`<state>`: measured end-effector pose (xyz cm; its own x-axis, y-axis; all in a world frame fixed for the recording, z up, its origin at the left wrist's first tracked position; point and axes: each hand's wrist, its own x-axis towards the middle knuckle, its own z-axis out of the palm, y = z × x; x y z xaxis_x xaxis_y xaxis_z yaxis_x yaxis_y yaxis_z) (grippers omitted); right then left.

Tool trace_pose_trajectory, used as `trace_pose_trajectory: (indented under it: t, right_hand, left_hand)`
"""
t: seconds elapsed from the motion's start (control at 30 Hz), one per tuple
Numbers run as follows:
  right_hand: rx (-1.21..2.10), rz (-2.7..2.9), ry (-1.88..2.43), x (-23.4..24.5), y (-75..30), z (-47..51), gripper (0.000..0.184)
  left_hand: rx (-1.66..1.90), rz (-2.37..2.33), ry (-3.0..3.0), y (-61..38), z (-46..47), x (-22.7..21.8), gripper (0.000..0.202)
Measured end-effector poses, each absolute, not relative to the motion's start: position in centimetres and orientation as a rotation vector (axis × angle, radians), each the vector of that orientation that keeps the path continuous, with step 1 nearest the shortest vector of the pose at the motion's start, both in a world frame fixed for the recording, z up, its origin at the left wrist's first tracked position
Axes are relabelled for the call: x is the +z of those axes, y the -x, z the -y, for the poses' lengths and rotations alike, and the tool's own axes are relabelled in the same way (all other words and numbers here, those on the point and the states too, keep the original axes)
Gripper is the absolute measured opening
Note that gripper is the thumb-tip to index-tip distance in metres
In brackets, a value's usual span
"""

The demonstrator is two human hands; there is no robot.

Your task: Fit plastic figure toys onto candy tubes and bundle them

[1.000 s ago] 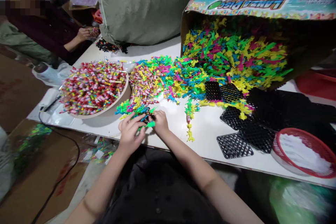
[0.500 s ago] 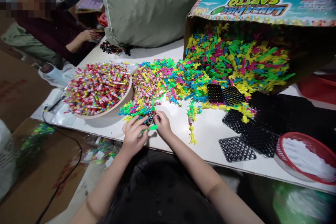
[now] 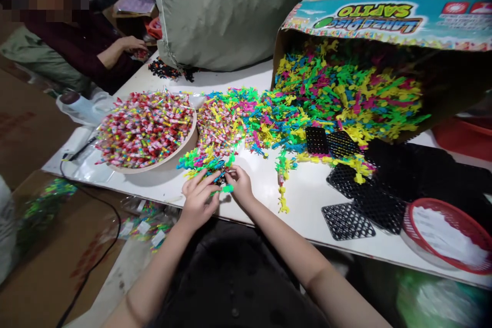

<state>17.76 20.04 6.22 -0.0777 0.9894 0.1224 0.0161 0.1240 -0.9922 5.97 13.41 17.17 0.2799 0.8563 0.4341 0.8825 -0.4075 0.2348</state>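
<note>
Just in front of my body, my left hand is closed on a black plastic mesh piece, mostly hidden by my fingers. Small coloured plastic figures in yellow, green, blue and pink crowd its far side. A bright green figure sticks out between my two hands. My right hand pinches at the right edge of the mesh; what lies in its fingertips is too small to make out. To the right, a short row of figures lies on the table.
A round tub heaped with wrapped candy-like pieces stands at left. An open carton spills figures onto the white table. Black mesh sheets and a red basket lie right. A co-worker's hand shows at the far left.
The view has shifted slightly. Both hands stay together at the mesh, with small finger movements; the green figure still shows between them.
</note>
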Motion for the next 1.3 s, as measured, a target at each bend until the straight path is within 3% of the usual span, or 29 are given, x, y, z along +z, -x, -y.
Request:
trace_pose_trajectory:
  t: [0.2, 0.6, 1.3]
  right_hand:
    - [0.870, 1.584, 1.269, 6.9, -18.1, -20.0, 0.011]
    - [0.723, 1.829, 1.267, 7.4, -17.9, -19.9, 0.004]
    - [0.697, 1.886, 1.319, 7.2, -17.7, -20.2, 0.010]
  left_hand:
    - [-0.793, 1.693, 2.480, -5.9, -13.4, 17.2, 0.012]
    - [-0.779, 1.709, 2.497, -6.0, -13.4, 17.5, 0.014]
    - [-0.757, 1.668, 2.540, -5.8, -13.5, 17.7, 0.013]
